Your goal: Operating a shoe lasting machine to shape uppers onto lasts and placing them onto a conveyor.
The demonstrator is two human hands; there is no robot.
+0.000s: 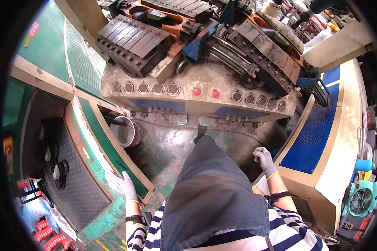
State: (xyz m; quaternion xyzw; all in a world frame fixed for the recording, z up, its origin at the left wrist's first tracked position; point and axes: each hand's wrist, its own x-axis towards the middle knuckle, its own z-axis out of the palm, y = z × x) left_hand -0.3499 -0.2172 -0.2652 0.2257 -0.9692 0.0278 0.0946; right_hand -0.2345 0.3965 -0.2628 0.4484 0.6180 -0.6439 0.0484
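Observation:
My left hand (122,185), in a pale grey glove with a yellow cuff, is held out with its fingers stretched, empty. It is beside the edge of the green cabinet (90,152); I cannot tell if it touches. My right hand (264,160), gloved the same way, has its fingers curled in, and nothing shows in them. It hangs near the blue perforated panel (308,136) of the machine on the right. Ahead is a beige machine with a control panel (184,90), two red buttons and several round dark ones. Two clamp-like press units, one left (136,42) and one right (266,58), sit on top.
A white bucket (127,133) stands on the worn green floor at the machine's left foot. To the left, black shoe-like pieces (58,173) lie on a textured metal plate. A turquoise fan (361,200) is at the far right. My dark apron (215,188) covers the middle.

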